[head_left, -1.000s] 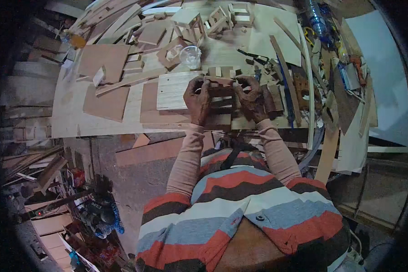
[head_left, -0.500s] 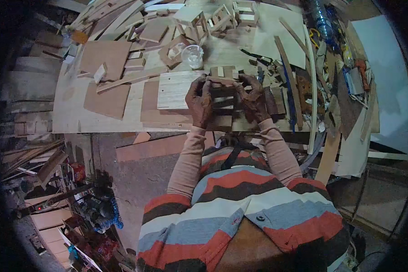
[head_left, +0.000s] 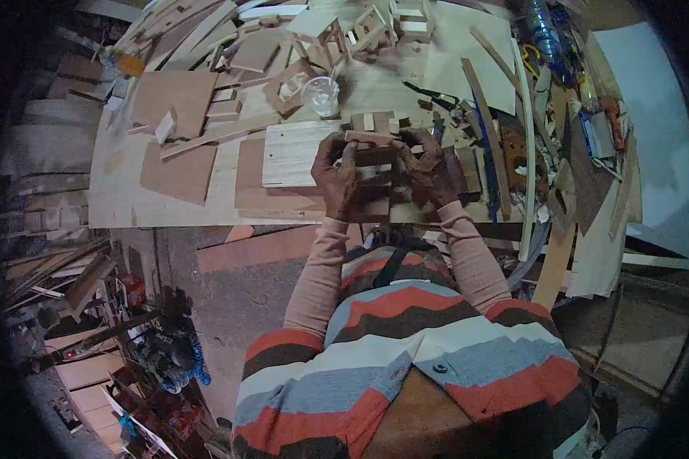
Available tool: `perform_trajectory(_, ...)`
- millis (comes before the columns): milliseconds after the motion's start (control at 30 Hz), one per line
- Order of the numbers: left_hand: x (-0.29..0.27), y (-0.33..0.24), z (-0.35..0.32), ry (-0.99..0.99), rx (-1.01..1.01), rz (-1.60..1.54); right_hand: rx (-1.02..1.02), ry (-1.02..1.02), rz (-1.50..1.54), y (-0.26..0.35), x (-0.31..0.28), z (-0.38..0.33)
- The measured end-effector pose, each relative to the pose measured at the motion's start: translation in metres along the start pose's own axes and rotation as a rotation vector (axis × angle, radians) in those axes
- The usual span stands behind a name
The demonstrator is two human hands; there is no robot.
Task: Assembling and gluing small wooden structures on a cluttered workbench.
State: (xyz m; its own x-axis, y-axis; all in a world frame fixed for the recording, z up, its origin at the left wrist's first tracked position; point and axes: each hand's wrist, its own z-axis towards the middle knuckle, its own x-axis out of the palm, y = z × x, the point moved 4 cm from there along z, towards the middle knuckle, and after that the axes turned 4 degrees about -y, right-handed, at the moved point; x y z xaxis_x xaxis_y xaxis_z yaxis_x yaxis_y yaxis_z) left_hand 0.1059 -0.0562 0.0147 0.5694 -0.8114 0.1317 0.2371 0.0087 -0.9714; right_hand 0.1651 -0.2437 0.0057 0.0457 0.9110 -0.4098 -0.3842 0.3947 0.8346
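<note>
Between my two hands is a small wooden piece (head_left: 370, 138), a short pale strip held level over the near edge of the workbench. My left hand (head_left: 335, 172) closes its thumb and fingers on the strip's left end. At the other end, my right hand (head_left: 425, 164) pinches it with curled fingers. Below and behind the strip lie small wooden parts, partly hidden by my hands. A pale board (head_left: 289, 157) with small dark holes lies just left of my left hand. Beyond my hands stands a clear plastic cup (head_left: 321, 97) with white stuff inside.
Brown panels (head_left: 177, 170) and a long wooden strip (head_left: 222, 136) lie on the left of the bench. Small wooden frames (head_left: 369, 32) stand at the back. Offcuts, long slats (head_left: 488, 138) and an orange-handled tool (head_left: 612, 115) crowd the right side.
Both hands keep their grip on the wooden strip, which has shifted and tilted very slightly. The whole view has moved a little; nothing has been let go.
</note>
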Motion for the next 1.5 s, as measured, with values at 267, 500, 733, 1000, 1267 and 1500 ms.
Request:
perform_trajectory(267,-0.014,-0.016,-0.011,0.123,-0.095,-0.016,-0.035,0.004,0.076,0.029,-0.018,-0.018)
perform_trajectory(500,-0.008,-0.033,-0.009,0.256,-0.075,0.025,-0.107,0.051,0.05,0.034,-0.021,-0.01)
perform_trajectory(733,0.002,-0.032,-0.004,0.46,-0.369,-0.045,0.096,0.138,0.044,0.032,-0.022,-0.015)
perform_trajectory(1000,0.005,-0.027,-0.002,0.252,-0.262,0.003,0.172,0.149,0.091,0.044,-0.028,-0.012)
perform_trajectory(1267,-0.006,-0.038,-0.011,0.07,0.306,0.798,0.32,-0.063,0.415,-0.005,-0.021,0.001)
perform_trajectory(1500,0.0,-0.01,-0.014,0.102,0.23,1.018,0.273,-0.004,0.329,-0.085,0.02,0.04)
